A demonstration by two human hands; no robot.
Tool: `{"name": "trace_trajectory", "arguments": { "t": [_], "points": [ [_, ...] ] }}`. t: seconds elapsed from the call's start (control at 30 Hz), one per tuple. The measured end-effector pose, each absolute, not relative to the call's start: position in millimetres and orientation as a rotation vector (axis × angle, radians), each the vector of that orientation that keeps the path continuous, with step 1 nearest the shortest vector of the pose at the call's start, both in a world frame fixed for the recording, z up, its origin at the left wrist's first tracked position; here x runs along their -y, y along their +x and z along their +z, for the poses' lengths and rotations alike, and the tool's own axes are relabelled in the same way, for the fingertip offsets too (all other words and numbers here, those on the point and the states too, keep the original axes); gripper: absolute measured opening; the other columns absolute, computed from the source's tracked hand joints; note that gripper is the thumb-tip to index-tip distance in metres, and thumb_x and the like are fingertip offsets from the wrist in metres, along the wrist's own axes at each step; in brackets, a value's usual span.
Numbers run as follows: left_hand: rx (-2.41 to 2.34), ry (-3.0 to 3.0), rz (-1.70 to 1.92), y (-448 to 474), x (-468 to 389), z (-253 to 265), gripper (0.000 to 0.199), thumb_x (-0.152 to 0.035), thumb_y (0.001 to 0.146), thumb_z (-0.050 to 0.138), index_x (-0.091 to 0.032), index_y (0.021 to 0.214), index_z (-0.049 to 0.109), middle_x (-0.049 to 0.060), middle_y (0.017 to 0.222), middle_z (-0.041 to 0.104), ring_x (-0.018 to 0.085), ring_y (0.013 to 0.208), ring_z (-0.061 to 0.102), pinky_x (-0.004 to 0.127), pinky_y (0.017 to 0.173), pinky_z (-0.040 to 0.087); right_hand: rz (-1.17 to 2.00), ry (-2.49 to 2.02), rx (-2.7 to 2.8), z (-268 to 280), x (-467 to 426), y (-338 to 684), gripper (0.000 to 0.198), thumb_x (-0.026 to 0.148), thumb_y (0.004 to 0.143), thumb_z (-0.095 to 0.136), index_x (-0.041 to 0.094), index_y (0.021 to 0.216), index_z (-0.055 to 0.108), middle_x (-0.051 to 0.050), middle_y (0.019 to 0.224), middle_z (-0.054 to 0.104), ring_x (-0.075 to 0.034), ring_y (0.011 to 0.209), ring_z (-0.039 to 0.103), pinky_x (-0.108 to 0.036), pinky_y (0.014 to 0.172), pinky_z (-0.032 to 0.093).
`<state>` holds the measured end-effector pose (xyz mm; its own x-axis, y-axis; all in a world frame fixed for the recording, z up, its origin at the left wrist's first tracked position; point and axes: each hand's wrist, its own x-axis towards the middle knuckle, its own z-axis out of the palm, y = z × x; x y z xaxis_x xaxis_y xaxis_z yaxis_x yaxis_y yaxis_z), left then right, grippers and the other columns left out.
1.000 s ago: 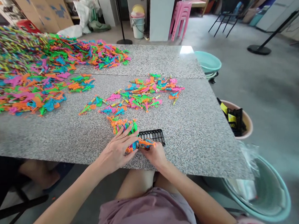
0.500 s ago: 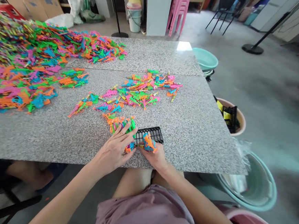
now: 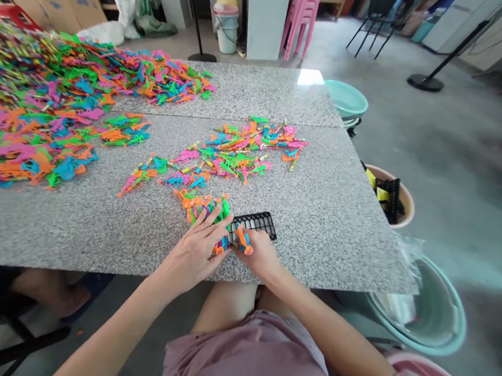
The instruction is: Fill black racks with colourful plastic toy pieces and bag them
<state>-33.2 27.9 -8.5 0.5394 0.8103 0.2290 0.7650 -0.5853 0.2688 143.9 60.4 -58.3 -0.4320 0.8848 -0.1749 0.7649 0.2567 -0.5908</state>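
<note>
A black plastic grid tray lies near the table's front edge, its left part filled with small bright plastic toys standing close together. My left hand rests over these toys with its fingers stretched out and a little apart. At the tray's front side, my right hand is closed on an orange and blue plastic toy, held low at the cells next to my left fingertips. The toy's lower end is hidden by my fingers. Its exact kind I cannot make out.
Loose toys lie scattered behind the tray on the speckled stone table. A large heap of them covers the left side. Off the right edge stand a basin with black trays and a green tub.
My right hand has turned and shifted slightly left, tilting the orange and blue toy closer to my left fingers. My left hand stays over the filled part of the tray.
</note>
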Motion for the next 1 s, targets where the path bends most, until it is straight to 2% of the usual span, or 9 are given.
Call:
{"name": "trace_trajectory", "arguments": {
  "t": [0.1, 0.27, 0.4, 0.6, 0.67, 0.8, 0.9, 0.97, 1.0],
  "points": [
    [-1.344, 2.627, 0.528, -34.2, -27.3, -10.0, 0.017, -0.016, 0.092, 0.051, -0.016, 0.108, 0.056, 0.011, 0.146, 0.052, 0.029, 0.147, 0.028, 0.054, 0.119, 0.031, 1.011, -1.534, 2.145, -71.1, -55.0, 151.5, 0.001, 0.017, 0.078, 0.066, 0.018, 0.078, 0.066, -0.004, 0.075, 0.073, -0.018, 0.07, 0.068, -0.023, 0.064, 0.043],
    [-1.347, 2.611, 0.526, -35.9, -27.2, -16.0, 0.025, -0.014, 0.091, 0.053, -0.016, 0.116, 0.055, 0.009, 0.147, 0.05, 0.03, 0.147, 0.027, 0.056, 0.119, 0.028, 1.117, -1.431, 2.038, -79.1, -50.4, 158.9, 0.006, 0.019, 0.078, 0.067, 0.02, 0.084, 0.068, 0.0, 0.078, 0.074, -0.016, 0.071, 0.069, -0.021, 0.066, 0.046],
    [-1.347, 2.585, 0.509, -36.5, -26.7, -17.5, 0.027, -0.015, 0.092, 0.053, -0.017, 0.118, 0.056, 0.009, 0.148, 0.049, 0.031, 0.146, 0.029, 0.058, 0.119, 0.028, 1.027, -1.545, 2.289, -61.9, -59.8, 146.7, 0.009, 0.018, 0.08, 0.064, 0.016, 0.088, 0.068, -0.007, 0.085, 0.075, -0.02, 0.078, 0.07, -0.025, 0.069, 0.047],
    [-1.39, 2.601, 0.514, -32.7, -24.0, -10.9, 0.054, -0.024, 0.095, 0.053, -0.019, 0.146, 0.038, 0.011, 0.148, 0.049, 0.032, 0.146, 0.03, 0.058, 0.116, 0.034, 0.833, -1.619, 2.594, -39.9, -64.5, 127.3, 0.024, 0.013, 0.087, 0.051, 0.012, 0.106, 0.066, -0.015, 0.097, 0.074, -0.024, 0.088, 0.07, -0.03, 0.074, 0.047],
    [-1.397, 2.629, 0.511, -30.6, -24.6, -10.1, 0.053, -0.032, 0.093, 0.058, -0.019, 0.142, 0.044, 0.012, 0.147, 0.05, 0.035, 0.145, 0.032, 0.058, 0.113, 0.037, 0.84, -1.615, 2.618, -40.9, -59.2, 123.6, 0.024, 0.011, 0.086, 0.05, 0.012, 0.105, 0.066, -0.015, 0.097, 0.073, -0.024, 0.088, 0.069, -0.03, 0.073, 0.047],
    [-1.385, 2.723, 0.686, -29.1, -29.6, -14.7, 0.031, -0.033, 0.097, 0.054, -0.015, 0.121, 0.059, 0.015, 0.134, 0.062, 0.034, 0.14, 0.041, 0.057, 0.111, 0.04, 0.832, -1.481, 2.644, -50.4, -54.4, 127.1, 0.023, 0.01, 0.082, 0.054, 0.013, 0.102, 0.064, -0.013, 0.098, 0.073, -0.023, 0.087, 0.069, -0.029, 0.073, 0.048],
    [-1.354, 2.768, 0.77, -31.2, -33.4, -20.3, 0.024, -0.031, 0.098, 0.052, -0.016, 0.114, 0.061, 0.013, 0.131, 0.065, 0.031, 0.138, 0.044, 0.054, 0.113, 0.039, 0.943, -1.321, 2.631, -50.9, -80.0, 151.2, 0.025, 0.017, 0.074, 0.069, 0.019, 0.099, 0.065, -0.004, 0.094, 0.073, -0.019, 0.084, 0.068, -0.025, 0.071, 0.049],
    [-1.341, 2.79, 0.795, -33.2, -34.6, -23.8, 0.022, -0.031, 0.097, 0.054, -0.017, 0.112, 0.062, 0.011, 0.132, 0.064, 0.03, 0.137, 0.046, 0.052, 0.114, 0.039, 0.905, -1.388, 2.534, -45.8, -119.4, 176.1, 0.03, 0.021, 0.07, 0.076, 0.022, 0.098, 0.066, -0.001, 0.098, 0.073, -0.019, 0.091, 0.067, -0.025, 0.078, 0.049],
    [-1.335, 2.803, 0.806, -34.1, -35.0, -25.5, 0.021, -0.031, 0.097, 0.054, -0.017, 0.111, 0.062, 0.011, 0.132, 0.064, 0.029, 0.136, 0.048, 0.051, 0.114, 0.038, 0.781, -1.527, 2.432, -42.6, -144.6, 188.9, 0.033, 0.019, 0.073, 0.073, 0.022, 0.105, 0.066, -0.004, 0.109, 0.071, -0.02, 0.101, 0.065, -0.027, 0.086, 0.048]
  ]
}}
